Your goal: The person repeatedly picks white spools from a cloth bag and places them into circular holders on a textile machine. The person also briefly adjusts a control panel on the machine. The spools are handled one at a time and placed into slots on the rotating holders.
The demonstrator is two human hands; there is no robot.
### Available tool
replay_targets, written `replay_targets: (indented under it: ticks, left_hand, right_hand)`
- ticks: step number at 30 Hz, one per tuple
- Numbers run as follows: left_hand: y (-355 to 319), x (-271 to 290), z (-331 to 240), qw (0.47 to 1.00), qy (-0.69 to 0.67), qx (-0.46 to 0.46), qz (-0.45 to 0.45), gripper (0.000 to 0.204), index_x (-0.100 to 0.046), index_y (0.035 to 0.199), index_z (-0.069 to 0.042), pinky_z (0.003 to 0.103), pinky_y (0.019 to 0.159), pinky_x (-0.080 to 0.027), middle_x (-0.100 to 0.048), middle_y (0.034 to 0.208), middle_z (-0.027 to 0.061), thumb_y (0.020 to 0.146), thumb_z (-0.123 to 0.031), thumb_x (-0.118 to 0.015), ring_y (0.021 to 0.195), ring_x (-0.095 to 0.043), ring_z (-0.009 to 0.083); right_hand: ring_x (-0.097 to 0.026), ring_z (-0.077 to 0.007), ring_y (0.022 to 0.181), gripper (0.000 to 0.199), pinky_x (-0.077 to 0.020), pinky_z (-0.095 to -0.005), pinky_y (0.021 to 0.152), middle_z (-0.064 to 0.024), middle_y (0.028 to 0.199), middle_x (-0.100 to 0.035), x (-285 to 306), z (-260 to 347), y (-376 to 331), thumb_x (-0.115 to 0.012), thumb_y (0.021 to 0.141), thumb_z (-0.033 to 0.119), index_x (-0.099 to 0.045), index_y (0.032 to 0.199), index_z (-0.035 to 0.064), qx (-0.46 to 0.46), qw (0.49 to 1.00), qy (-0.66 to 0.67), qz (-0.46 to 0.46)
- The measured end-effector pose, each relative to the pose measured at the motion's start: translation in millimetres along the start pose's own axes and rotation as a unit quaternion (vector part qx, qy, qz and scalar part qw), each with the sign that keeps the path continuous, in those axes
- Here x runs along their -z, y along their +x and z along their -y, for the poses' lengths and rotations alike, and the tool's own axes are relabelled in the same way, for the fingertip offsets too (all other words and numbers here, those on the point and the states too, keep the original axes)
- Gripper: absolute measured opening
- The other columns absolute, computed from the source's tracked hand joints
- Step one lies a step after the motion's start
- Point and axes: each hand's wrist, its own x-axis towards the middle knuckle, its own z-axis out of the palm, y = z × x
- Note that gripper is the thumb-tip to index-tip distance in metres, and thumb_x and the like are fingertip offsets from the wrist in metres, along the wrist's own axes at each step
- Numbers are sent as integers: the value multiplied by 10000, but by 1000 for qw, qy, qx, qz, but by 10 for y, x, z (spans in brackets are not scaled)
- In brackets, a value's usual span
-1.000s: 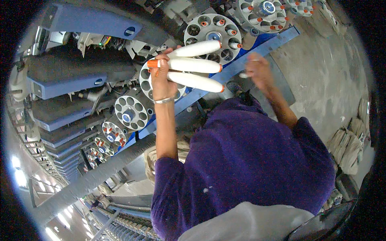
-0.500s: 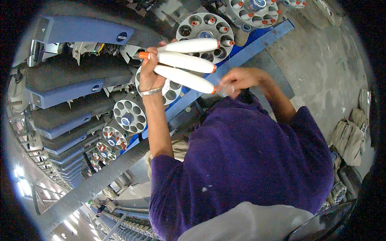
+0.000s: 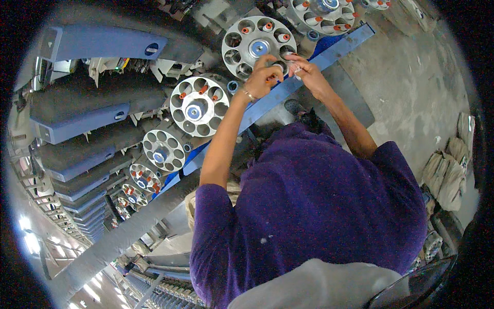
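Observation:
My left hand [image 3: 262,81] is at the lower right edge of a round, pale bobbin magazine [image 3: 242,57], its fingers curled round a yarn bobbin [image 3: 278,67]. Only a white part and a bit of orange tip show between the fingers; the rest of the bobbin is hidden. Close beside it, my right hand [image 3: 309,75] is closed at the magazine's rim, with a tuft of white yarn [image 3: 297,71] at its fingertips. Several orange-tipped bobbins [image 3: 268,27] stand in the magazine's upper pockets around a blue hub [image 3: 259,49].
Below left stands another round magazine [image 3: 177,114] with orange tips in some pockets, and more follow down the row. A blue rail [image 3: 339,54] runs diagonally under my hands. Blue and black machine units [image 3: 87,116] line the left. Beige cloth [image 3: 446,180] lies at the far right.
Three white bobbins that my left hand held up no longer show there as a bunch. The left hand has moved right and down to the magazine's edge; my right hand has moved up beside it.

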Motion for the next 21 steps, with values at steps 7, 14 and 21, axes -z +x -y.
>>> replay_targets:
  ticks: [7, 14, 21]
  left_hand:
    - [-168, 858, -355, 737, -481, 237, -412, 383, -642, 1009, -27, 482, 758, -601, -461, 1228, 143, 735, 188, -484, 1131, -520, 318]
    - [-209, 877, -410, 754, -444, 227, -428, 391, -645, 1041, -9, 476, 742, -610, -442, 1251, 173, 746, 180, -471, 1062, -535, 303]
    - [-644, 1329, -281, 659, -445, 223, -564, 332, -515, 1220, -2, 579, 886, -518, -274, 1434, 201, 951, -80, -337, 1193, -452, 378]
  right_hand:
    - [-648, -200, 818, 258, -509, -335, 698, -81, 840, -640, -146, 566, 117, -549, 913, 271, -597, 849, 25, -95, 995, 34, 24]
    - [-651, -305, 734, 157, -501, -454, 611, -93, 794, -647, -968, 830, 308, -586, 824, 247, -621, 821, 95, 223, 855, -440, 157]
    - [-650, -329, 786, 173, -516, -473, 672, -134, 851, -658, 50, 37, -141, -546, 858, 207, -655, 882, 75, 71, 745, -577, 326]
